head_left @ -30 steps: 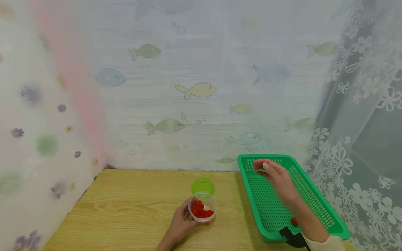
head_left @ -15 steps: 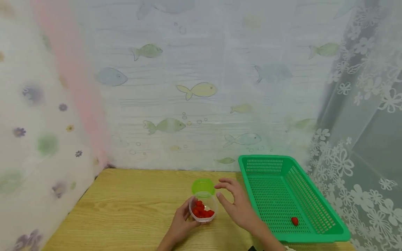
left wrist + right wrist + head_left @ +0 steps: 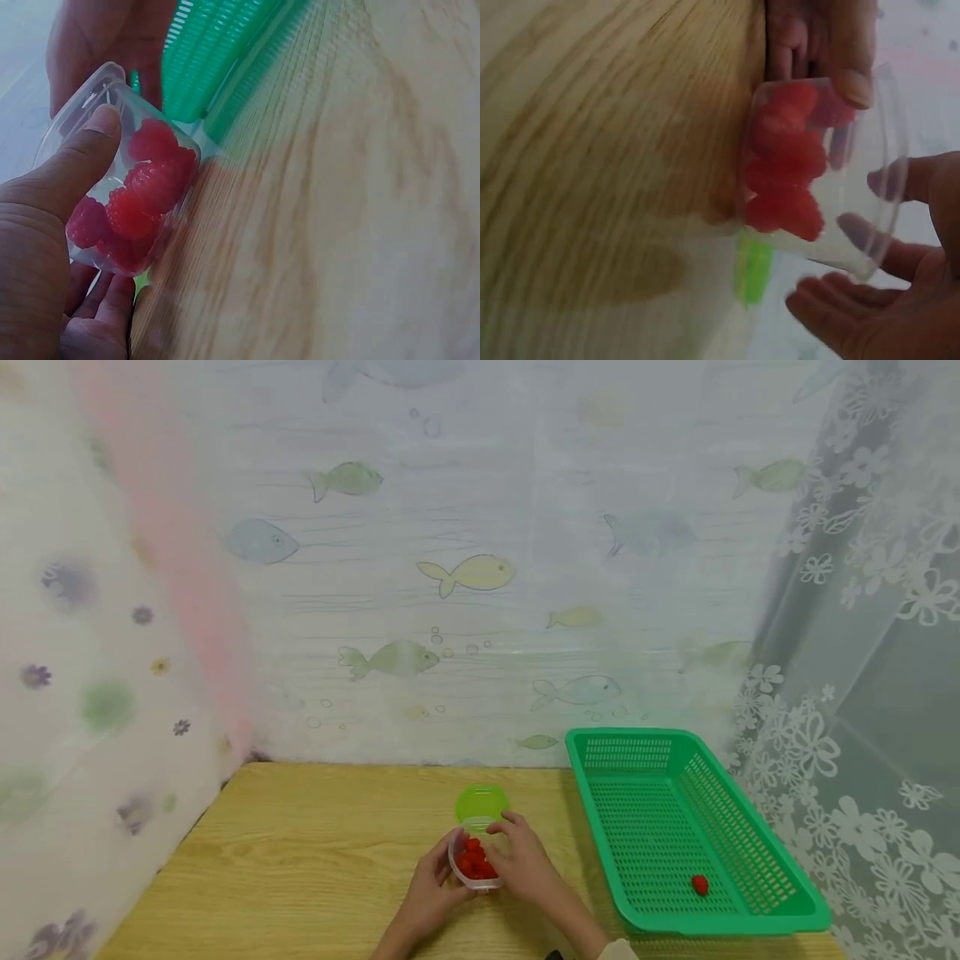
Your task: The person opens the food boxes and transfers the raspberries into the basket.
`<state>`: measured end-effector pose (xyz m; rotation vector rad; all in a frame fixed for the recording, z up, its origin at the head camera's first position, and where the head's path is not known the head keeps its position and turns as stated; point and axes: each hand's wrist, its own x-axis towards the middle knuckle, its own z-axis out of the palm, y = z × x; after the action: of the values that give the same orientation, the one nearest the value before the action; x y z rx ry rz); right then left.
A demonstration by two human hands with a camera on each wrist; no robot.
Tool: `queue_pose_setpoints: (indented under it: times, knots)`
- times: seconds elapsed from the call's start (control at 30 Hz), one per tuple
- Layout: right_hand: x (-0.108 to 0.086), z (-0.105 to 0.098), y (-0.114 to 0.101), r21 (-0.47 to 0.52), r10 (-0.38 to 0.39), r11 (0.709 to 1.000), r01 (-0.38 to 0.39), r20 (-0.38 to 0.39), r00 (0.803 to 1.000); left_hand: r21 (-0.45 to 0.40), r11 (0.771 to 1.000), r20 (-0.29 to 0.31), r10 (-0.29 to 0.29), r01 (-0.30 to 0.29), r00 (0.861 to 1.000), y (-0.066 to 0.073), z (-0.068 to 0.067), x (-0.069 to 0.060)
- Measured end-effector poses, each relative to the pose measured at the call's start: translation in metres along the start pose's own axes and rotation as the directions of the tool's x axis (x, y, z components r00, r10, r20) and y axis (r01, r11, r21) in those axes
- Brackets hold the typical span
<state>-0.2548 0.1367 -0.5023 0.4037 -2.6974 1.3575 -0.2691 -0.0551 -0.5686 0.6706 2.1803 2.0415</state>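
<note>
The table (image 3: 300,852) carried the green basket (image 3: 597,852) on its right. My left hand (image 3: 431,892) grasped the cup (image 3: 855,184), thumb and fingers round its left side; my right hand (image 3: 527,867), fingers parted and holding nothing I could see, had fingertips inside its mouth. The lime lid (image 3: 480,802) lay just far of it. Berries (image 3: 475,860) covered the cup's bottom; a lone berry (image 3: 700,884) sat near right in the basket.

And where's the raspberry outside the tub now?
Head view, lower right: the lone raspberry lies on the floor of the green basket, toward its near end, right of the clear tub.
</note>
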Motion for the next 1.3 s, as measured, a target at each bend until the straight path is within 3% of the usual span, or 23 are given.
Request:
queue_pose_setpoints:
  times: [0.17,0.4,0.5,0.77,1.3]
  knots:
    - [0.008,0.009,0.005,0.034,-0.013,0.999,0.011,0.064,0.998,-0.019,1.0,0.008,0.008,-0.008,1.0,-0.001,0.0,0.0]
    - [0.026,0.016,0.003,-0.098,0.069,0.993,-0.06,0.098,0.993,-0.012,1.0,0.009,0.014,-0.014,1.0,-0.002,-0.002,0.001]
    - [0.029,0.017,0.002,-0.1,0.103,0.991,-0.092,0.106,0.989,-0.004,1.0,0.012,-0.008,0.008,1.0,-0.002,-0.002,0.0]
    - [0.026,0.019,0.002,-0.092,0.122,0.989,-0.114,0.083,0.989,-0.022,1.0,0.005,-0.019,0.019,1.0,-0.001,-0.002,-0.001]
    - [0.021,0.02,0.005,-0.135,0.078,0.988,-0.073,0.033,0.996,-0.014,0.999,0.008,-0.036,0.036,0.999,0.002,-0.001,0.0]
